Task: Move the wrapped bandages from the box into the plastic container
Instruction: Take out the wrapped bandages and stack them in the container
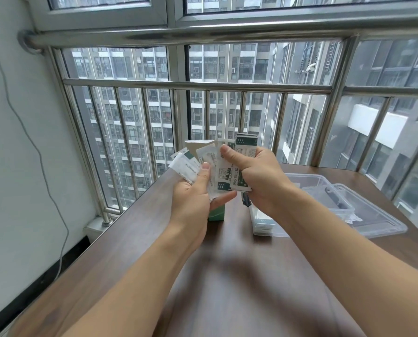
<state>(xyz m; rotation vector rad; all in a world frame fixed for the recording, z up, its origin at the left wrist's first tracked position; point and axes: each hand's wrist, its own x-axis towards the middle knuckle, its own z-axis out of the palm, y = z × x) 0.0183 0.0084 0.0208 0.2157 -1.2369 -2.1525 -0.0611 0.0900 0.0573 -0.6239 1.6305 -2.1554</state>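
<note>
Both hands are raised above the wooden table. My left hand grips a fanned bunch of white and green wrapped bandages. My right hand holds a thicker stack of the same wrapped bandages, thumb pressed on top. The green box stands upright on the table under my left hand, mostly hidden; a pale flap shows above the bandages. The clear plastic container sits to the right, partly behind my right forearm, with some wrapped bandages at its near left corner.
A clear lid lies against the container's right side near the table's right edge. A steel railing and window run just behind the table. A white wall with a hanging cable is on the left.
</note>
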